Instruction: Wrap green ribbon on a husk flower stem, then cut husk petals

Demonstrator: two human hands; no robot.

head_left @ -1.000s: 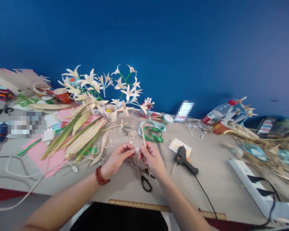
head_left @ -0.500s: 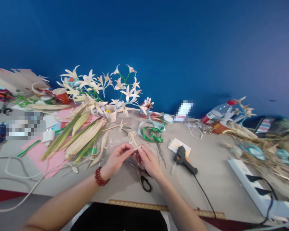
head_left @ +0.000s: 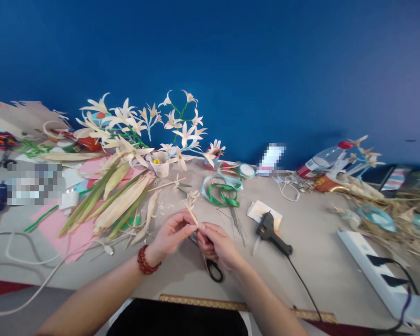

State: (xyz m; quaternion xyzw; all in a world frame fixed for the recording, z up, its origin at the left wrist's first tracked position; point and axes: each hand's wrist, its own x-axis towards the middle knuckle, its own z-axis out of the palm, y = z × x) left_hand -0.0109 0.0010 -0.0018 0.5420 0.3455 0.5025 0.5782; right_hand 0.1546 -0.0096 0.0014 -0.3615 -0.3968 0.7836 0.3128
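A thin, pale corn husk strip [head_left: 192, 215] is pinched between the fingertips of both hands in the middle of the table. My left hand [head_left: 175, 232], with a red beaded bracelet at the wrist, has its thumb and forefinger closed on the strip. Close against it, my right hand [head_left: 220, 243] pinches the strip's lower end, its other fingers curled in. Black-handled scissors [head_left: 216, 272] lie partly hidden under my right hand. Beyond the fingertips is a small husk flower [head_left: 192, 195] among pale scraps.
A black glue gun [head_left: 273, 234] and a white power strip [head_left: 366, 270] lie to the right. Green ribbon [head_left: 224, 195] and wires [head_left: 237, 223] are behind my right hand. At left are corn husks [head_left: 124, 205], a white cable [head_left: 38, 291] and husk flowers in a cup [head_left: 160, 168].
Both hands have come slightly lower and toward me. The strip, nearly level before, now points up and away from the fingertips. My right fingers have curled in more.
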